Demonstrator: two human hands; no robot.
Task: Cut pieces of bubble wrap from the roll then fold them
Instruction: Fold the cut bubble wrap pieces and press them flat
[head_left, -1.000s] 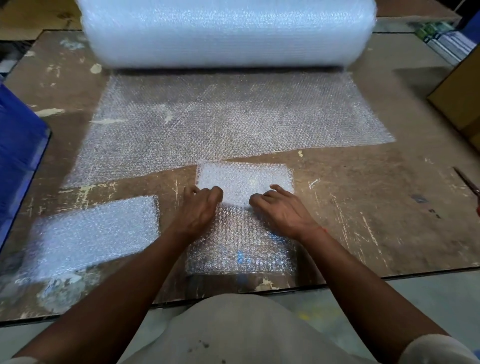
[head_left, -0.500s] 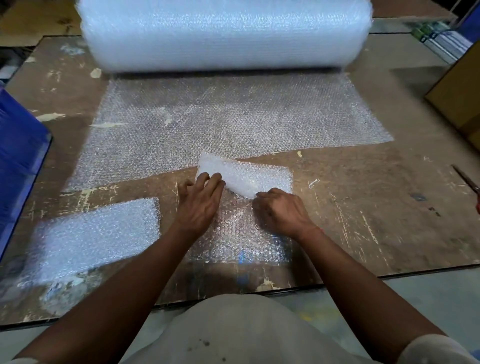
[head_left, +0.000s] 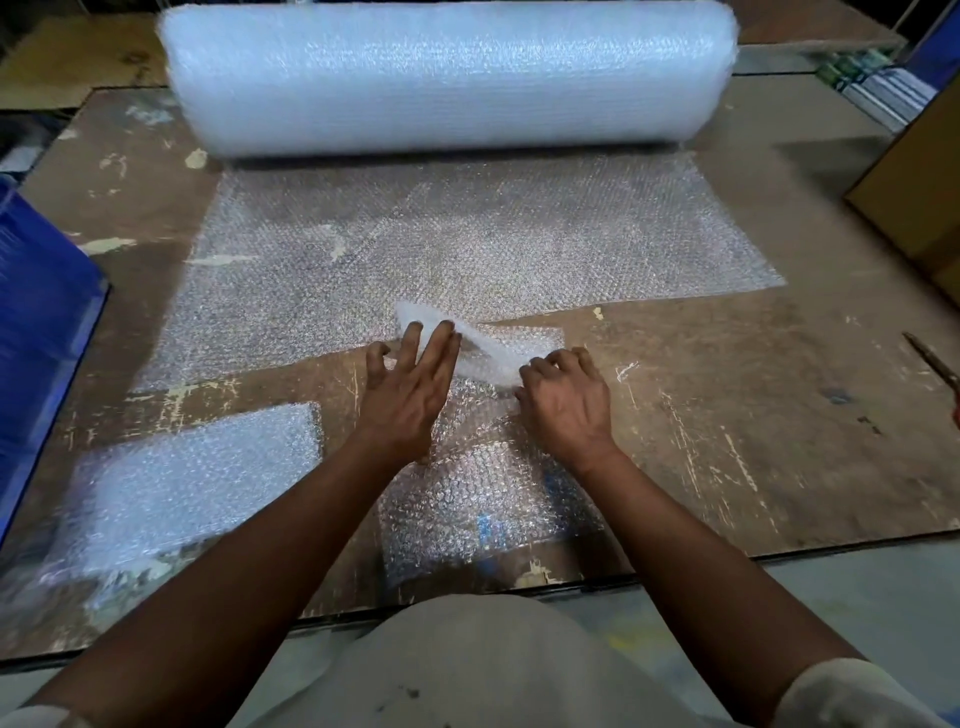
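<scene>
Cut piece of bubble wrap (head_left: 483, 488) on the board (head_left: 727, 415), long axis running 12 to 6 o'clock, its far flap raised. Left hand (head_left: 410, 389), fingers straight, lifts the flap's corner at 11 o'clock; right hand (head_left: 569, 400), fingers curled, pinches its edge at 1 o'clock. The fold likely comes toward 6 o'clock.

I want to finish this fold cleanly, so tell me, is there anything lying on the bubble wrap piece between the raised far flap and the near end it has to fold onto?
Nothing visible lies there. The bubble wrap piece is bare apart from the left hand and right hand handling the flap.
</scene>
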